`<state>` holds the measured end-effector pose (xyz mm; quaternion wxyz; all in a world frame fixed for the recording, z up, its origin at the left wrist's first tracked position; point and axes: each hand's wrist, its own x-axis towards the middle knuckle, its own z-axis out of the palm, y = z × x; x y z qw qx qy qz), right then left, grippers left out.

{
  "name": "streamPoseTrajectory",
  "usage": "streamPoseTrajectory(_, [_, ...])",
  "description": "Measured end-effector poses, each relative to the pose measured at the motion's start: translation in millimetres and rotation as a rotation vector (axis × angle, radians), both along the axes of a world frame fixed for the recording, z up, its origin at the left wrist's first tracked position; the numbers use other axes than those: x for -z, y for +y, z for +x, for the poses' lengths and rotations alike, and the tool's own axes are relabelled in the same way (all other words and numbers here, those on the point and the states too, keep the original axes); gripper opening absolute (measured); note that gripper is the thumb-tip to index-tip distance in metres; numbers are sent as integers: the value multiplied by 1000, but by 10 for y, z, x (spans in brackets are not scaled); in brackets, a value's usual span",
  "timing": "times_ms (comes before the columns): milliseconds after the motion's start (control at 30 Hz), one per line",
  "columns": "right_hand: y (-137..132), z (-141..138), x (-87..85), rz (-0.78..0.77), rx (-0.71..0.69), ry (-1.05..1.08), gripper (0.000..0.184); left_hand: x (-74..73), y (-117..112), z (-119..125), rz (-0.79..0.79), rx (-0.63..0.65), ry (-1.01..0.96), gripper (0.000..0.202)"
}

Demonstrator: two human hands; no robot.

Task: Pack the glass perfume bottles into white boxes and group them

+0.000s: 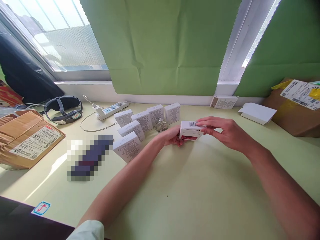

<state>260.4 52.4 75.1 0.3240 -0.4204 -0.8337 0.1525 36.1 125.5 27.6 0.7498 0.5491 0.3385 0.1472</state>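
Observation:
Both hands hold a small white box [190,130] with a barcode on its top, just above the pale green table [190,186]. My left hand [173,136] cups the box's left end from below. My right hand [226,131] grips the right end, fingers lying over the top. Just left of the box a small clear glass bottle [161,125] stands on the table. Behind and to the left, several matching white boxes [140,128] stand in two rows.
A power strip [112,110] and a black headband device [63,108] lie at the back left, a brown parcel [26,138] at the left edge. Another cardboard parcel [295,106], an open white box [257,112] and a flat carton [224,101] sit at the back right.

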Motion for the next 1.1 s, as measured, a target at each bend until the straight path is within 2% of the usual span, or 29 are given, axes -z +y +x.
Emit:
streamPoseTrajectory(267, [-29,-36,-33,-350,12,202,34,5,-5,15,7,-32,10,35])
streamPoseTrajectory(400, [-36,-23,-47,-536,74,206,49,-22,-23,17,7,-28,11,31])
streamPoseTrajectory(500, [-39,-25,-39,-671,6,316,58,-11,-26,22,-2,-53,15,25])
streamPoseTrajectory(600, [-42,-24,-37,-758,-73,388,55,17,-16,31,-2,-107,30,20])
streamPoseTrajectory(733, [-29,-3,-15,-789,-115,337,56,37,30,36,7,-243,95,13])
streamPoseTrajectory(867, [4,-9,72,-671,-159,272,50,24,75,32,39,-362,120,15])
streamPoseTrajectory(1100, [34,-2,143,-615,-158,187,48,33,72,51,59,-413,110,17])
